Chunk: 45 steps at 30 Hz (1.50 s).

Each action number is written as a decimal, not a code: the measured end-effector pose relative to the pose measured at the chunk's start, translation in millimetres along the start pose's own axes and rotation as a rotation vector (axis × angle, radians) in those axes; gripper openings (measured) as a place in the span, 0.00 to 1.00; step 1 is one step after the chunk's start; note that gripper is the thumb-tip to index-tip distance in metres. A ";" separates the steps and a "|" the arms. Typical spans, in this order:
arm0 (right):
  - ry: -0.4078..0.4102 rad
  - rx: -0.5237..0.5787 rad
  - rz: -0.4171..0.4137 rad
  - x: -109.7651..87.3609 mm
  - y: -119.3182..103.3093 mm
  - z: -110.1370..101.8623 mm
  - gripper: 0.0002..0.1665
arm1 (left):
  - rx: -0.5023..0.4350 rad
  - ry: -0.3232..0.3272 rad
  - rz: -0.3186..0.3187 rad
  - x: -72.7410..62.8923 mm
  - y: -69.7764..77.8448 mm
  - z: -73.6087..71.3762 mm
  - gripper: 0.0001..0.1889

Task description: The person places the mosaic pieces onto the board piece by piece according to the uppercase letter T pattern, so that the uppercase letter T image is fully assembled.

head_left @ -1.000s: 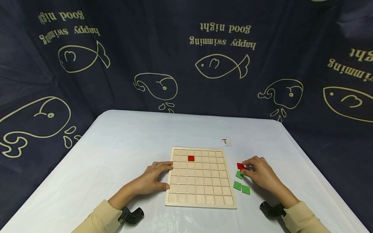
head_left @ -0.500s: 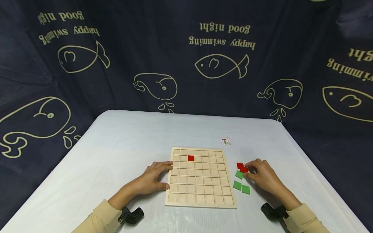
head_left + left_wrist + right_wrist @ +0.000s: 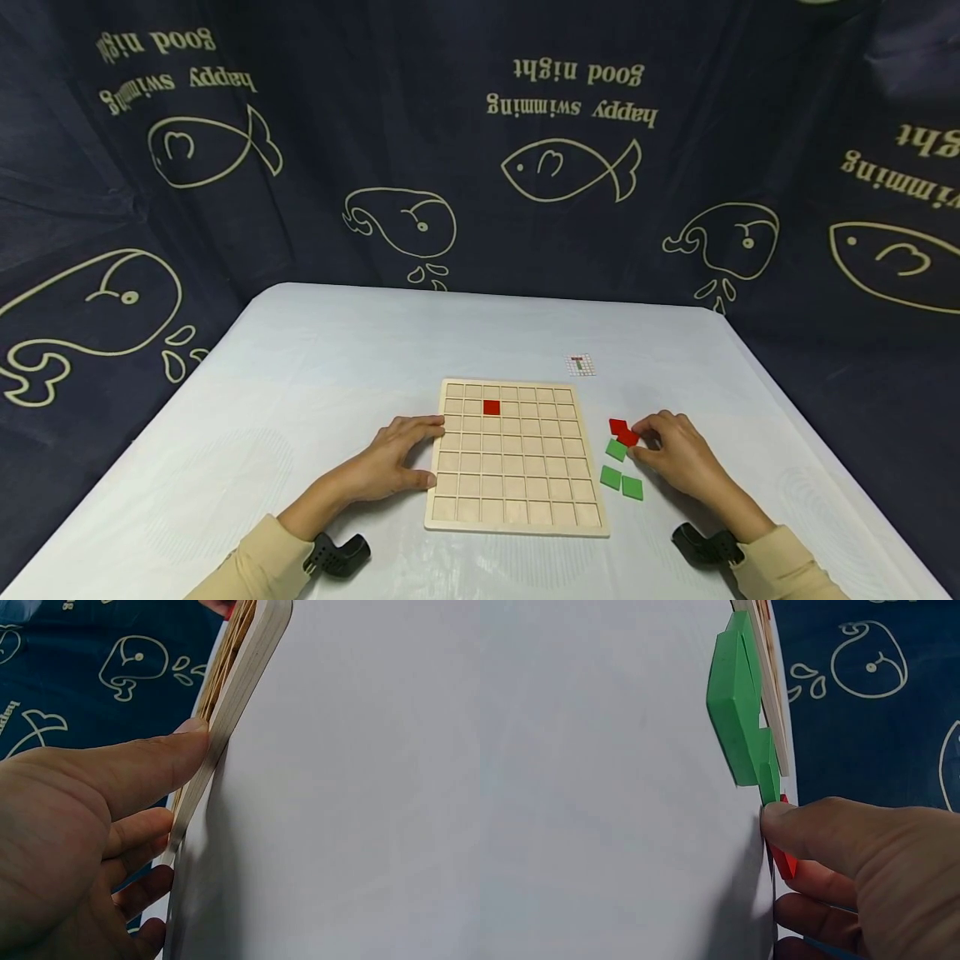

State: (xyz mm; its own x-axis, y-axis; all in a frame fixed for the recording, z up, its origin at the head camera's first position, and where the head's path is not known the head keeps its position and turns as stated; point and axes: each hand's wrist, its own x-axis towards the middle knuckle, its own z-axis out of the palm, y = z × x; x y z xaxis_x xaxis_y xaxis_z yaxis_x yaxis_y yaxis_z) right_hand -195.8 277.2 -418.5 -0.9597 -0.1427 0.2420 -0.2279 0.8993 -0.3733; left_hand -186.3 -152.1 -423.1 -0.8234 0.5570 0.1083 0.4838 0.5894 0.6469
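Observation:
My left hand (image 3: 390, 462) rests at the left edge of a pale wooden grid board (image 3: 517, 479), thumb and fingertips touching its rim. One red square tile (image 3: 491, 407) sits in a cell of the board's second row from the far side. To the right of the board, my right hand (image 3: 678, 450) pinches a red tile (image 3: 627, 437) between thumb and forefinger, low at the table. Another red tile (image 3: 617, 427) lies just beyond it. In the right wrist view, the thumb (image 3: 802, 829) partly covers the pinched tile.
Green tiles (image 3: 632, 488) lie loose between the board and my right hand; one green tile (image 3: 616, 450) is close to the red ones. A small card (image 3: 580, 365) with a T pattern lies beyond the board. Dark printed fabric (image 3: 480, 233) stands behind the table.
My right hand has shifted slightly right, so more of the red tile at its fingertips shows. The left hand and board have stayed put.

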 end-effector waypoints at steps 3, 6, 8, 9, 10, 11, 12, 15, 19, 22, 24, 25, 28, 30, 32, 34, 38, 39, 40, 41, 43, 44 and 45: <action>0.008 -0.002 -0.004 0.1 0.3 0.5 0.14 | 0.000 0.002 0.000 0.0 0.1 0.1 0.34; 0.012 -0.002 0.000 0.1 0.3 1.1 0.13 | 0.001 0.001 0.001 0.0 0.1 0.0 0.34; 0.013 -0.003 0.006 0.3 0.5 1.6 0.13 | -0.003 0.000 0.003 -0.1 0.0 -0.1 0.34; 0.013 -0.004 0.009 0.4 0.7 2.0 0.13 | -0.006 0.000 0.005 -0.1 -0.2 -0.1 0.34; 0.012 -0.006 0.011 0.6 0.7 2.3 0.13 | -0.008 -0.001 0.006 -0.2 -0.3 -0.2 0.34; 0.012 -0.007 0.011 0.7 0.8 2.5 0.13 | -0.011 -0.003 0.007 -0.2 -0.5 -0.2 0.34; 0.012 -0.008 0.013 0.8 0.9 2.8 0.13 | -0.014 -0.004 0.008 -0.2 -0.7 -0.2 0.33; 0.012 -0.014 0.015 1.1 1.3 3.5 0.13 | -0.019 -0.008 0.010 -0.2 -1.1 -0.1 0.33; 0.011 -0.019 0.017 1.1 1.8 3.5 0.13 | -0.022 -0.011 0.008 -0.1 -1.1 -0.1 0.34; 0.012 -0.019 0.022 0.9 2.1 3.3 0.12 | -0.022 -0.010 0.005 0.0 -1.1 0.0 0.34; 0.012 -0.018 0.028 1.0 2.3 3.4 0.13 | -0.019 -0.009 0.003 -0.1 -1.0 -0.1 0.34; 0.013 -0.016 0.030 1.0 2.2 3.4 0.13 | -0.018 -0.010 0.003 -0.2 -0.9 0.0 0.34; 0.018 -0.014 0.031 1.1 1.9 3.4 0.13 | -0.017 -0.009 0.001 -0.3 -0.9 0.0 0.33; 0.024 -0.012 0.028 1.3 1.1 2.9 0.13 | -0.017 -0.011 0.001 -0.3 -1.1 0.0 0.34; 0.030 -0.010 0.024 1.4 0.3 2.3 0.13 | -0.017 -0.012 0.001 -0.2 -1.1 -0.1 0.34; 0.035 -0.007 0.020 1.7 -0.8 1.6 0.13 | -0.015 -0.012 0.001 -0.3 -1.0 -0.1 0.33; 0.040 -0.005 0.009 2.8 -2.9 0.3 0.14 | -0.013 -0.010 0.000 -0.3 -0.9 0.2 0.33; 0.039 -0.004 0.006 3.2 -3.4 0.0 0.14 | -0.012 -0.009 0.001 -0.4 -0.8 0.2 0.33; 0.039 -0.004 0.003 3.7 -3.9 -0.2 0.14 | -0.012 -0.009 0.000 -0.3 -0.8 0.3 0.33; 0.040 -0.001 -0.001 4.2 -4.4 -0.4 0.14 | -0.011 -0.008 0.001 -0.3 -0.8 0.3 0.33; 0.041 0.005 -0.007 5.2 -5.8 -0.8 0.14 | -0.010 -0.006 0.001 -0.4 -0.7 0.3 0.33; 0.043 0.008 -0.009 5.7 -6.6 -0.9 0.14 | -0.009 -0.006 0.001 -0.4 -0.7 0.3 0.33; 0.042 0.013 -0.012 6.1 -7.5 -1.1 0.14 | -0.010 -0.006 0.001 -0.4 -0.7 0.3 0.33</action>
State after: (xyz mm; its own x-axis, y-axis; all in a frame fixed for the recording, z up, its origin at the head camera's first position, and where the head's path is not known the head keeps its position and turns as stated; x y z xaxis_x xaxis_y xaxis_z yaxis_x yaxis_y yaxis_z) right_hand -199.8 270.0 -413.2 -0.9492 -0.1356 0.2840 -0.2417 0.8920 -0.3819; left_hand -186.2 -152.5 -423.8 -0.8214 0.5607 0.1047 0.4814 0.5830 0.6545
